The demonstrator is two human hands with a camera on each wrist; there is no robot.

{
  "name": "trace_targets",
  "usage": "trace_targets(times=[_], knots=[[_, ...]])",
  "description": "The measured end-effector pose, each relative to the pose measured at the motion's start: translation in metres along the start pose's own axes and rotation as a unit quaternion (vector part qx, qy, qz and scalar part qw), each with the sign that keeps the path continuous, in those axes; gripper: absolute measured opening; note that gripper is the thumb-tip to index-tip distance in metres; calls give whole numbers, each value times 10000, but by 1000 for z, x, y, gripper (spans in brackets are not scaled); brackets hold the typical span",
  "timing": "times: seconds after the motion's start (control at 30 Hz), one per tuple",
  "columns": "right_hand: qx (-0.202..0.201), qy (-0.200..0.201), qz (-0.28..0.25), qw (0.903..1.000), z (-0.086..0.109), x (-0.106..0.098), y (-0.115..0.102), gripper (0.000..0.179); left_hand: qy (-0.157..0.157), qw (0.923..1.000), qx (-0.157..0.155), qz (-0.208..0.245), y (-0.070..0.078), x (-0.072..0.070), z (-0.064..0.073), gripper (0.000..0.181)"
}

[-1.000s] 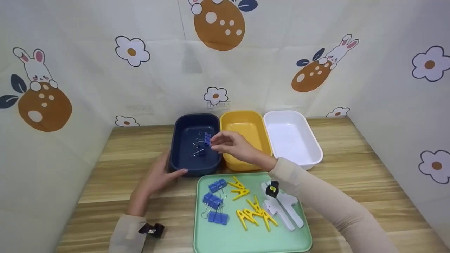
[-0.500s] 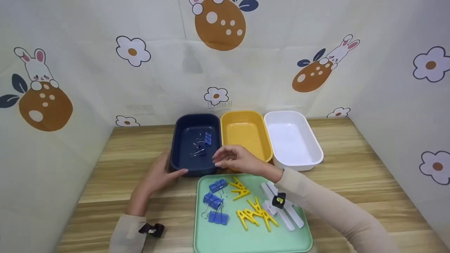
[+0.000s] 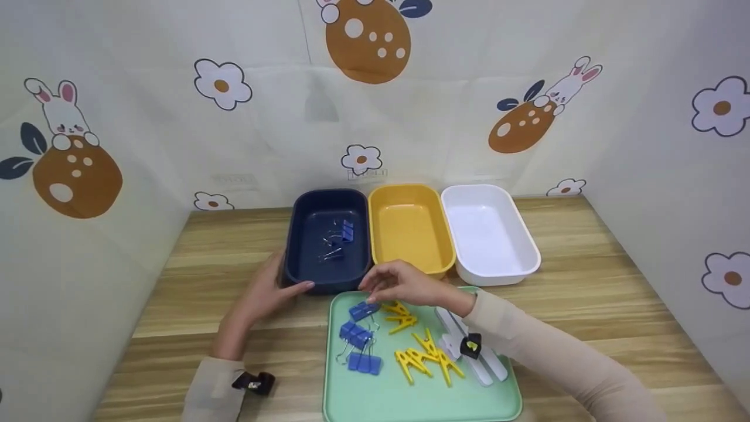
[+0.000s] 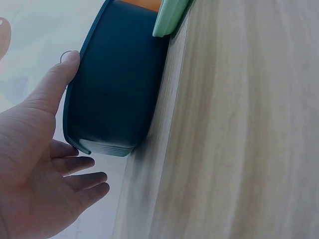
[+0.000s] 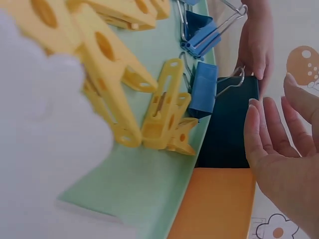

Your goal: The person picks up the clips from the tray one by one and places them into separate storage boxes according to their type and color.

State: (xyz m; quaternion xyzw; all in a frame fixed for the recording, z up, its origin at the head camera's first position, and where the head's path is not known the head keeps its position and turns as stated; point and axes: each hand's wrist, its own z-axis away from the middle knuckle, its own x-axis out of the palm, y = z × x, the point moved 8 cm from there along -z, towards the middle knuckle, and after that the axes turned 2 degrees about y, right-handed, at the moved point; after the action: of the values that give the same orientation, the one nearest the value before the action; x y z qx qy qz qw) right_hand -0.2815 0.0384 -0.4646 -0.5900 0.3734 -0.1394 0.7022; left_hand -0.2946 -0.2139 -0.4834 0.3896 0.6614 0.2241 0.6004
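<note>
Right hand: (image 3: 404,284) just beside the top clip at the far left corner of the tray, fingers loosely curved and apart from one another, a gap showing between thumb and fingertips.
Left hand: (image 3: 266,293) at the near left corner of the dark blue bin (image 3: 328,205), thumb on the rim, fingers straight and a little apart along the outer side.
Top clip: (image 3: 363,310) on the tray; long axis slants from lower left to upper right; a handle points to lower right.
Middle clip: (image 3: 355,334) slants the other way, upper left to lower right.
Bottom clip: (image 3: 364,364) lies nearly level from left to right, handles pointing away from the person.
Clip look: bright blue folded bodies, silver wire handles.
Clips in bin: one blue body (image 3: 347,230) runs front to back, handles pointing left; the darker ones beside it are hard to make out.
Tray: (image 3: 375,404) pale green, also bearing yellow pegs (image 3: 430,346) and white pieces (image 3: 497,366).
</note>
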Motion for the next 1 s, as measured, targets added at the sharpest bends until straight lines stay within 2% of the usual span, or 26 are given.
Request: trace_targets(times=[0.13, 0.47, 0.87, 1.0], knots=[[99, -73, 3, 9999, 3, 2, 6, 31, -6, 9999, -55, -122, -1, 0, 0, 102], [273, -130, 168, 9994, 6, 5, 17, 25, -16, 10000, 30, 42, -2, 1, -1, 100], [305, -197, 3, 9993, 4, 13, 27, 18, 19, 10000, 6, -90, -1, -1, 0, 100], [273, -226, 51, 9994, 3, 15, 29, 19, 2, 10000, -32, 13, -1, 0, 0, 99]])
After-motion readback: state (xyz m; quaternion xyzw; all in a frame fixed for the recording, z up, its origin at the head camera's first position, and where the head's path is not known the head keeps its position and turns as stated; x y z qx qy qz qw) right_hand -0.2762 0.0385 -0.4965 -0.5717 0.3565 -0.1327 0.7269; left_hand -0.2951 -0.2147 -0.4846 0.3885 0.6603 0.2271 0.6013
